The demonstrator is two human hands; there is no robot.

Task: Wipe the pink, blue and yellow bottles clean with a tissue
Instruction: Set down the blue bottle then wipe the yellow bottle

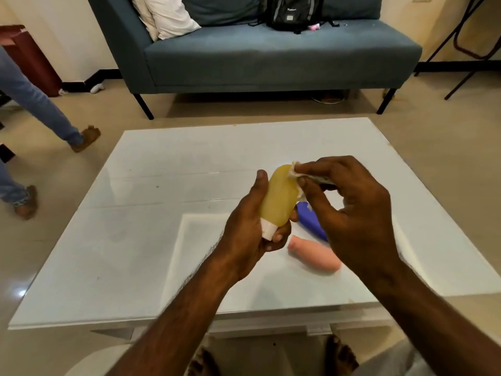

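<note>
Centrally in frame, my left hand (pixel 253 229) grips the yellow bottle (pixel 278 198), cap down; my right hand (pixel 349 210) pinches a tissue (pixel 294 172) against its top. Blue bottle (pixel 311 221) and pink bottle (pixel 314 256) lie on the white table (pixel 141 240) below my right hand

no readable text anywhere, small white label on black backpack (pixel 294 12) too blurred
</note>
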